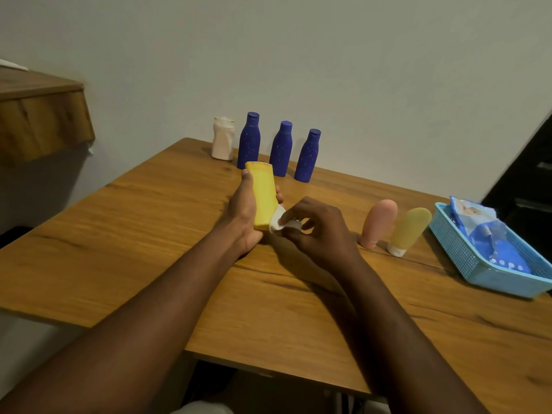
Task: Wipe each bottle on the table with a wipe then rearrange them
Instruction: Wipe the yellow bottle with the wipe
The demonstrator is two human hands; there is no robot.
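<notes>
My left hand (243, 216) grips a flat yellow bottle (263, 194) just above the middle of the wooden table (149, 234), thumb along its left edge. My right hand (321, 227) pinches a small white wipe (283, 224) against the bottle's lower right corner. At the table's far edge stand three dark blue bottles (280, 149) in a row, with a white bottle (223, 138) to their left. A pink tube (378, 224) and a pale yellow tube (409, 231) stand cap-down to the right of my right hand.
A light blue plastic basket (466, 255) at the table's right edge holds a blue pack of wipes (484, 231). A wooden shelf (41, 121) juts from the wall at the left. A dark piece of furniture (525, 180) is at the far right.
</notes>
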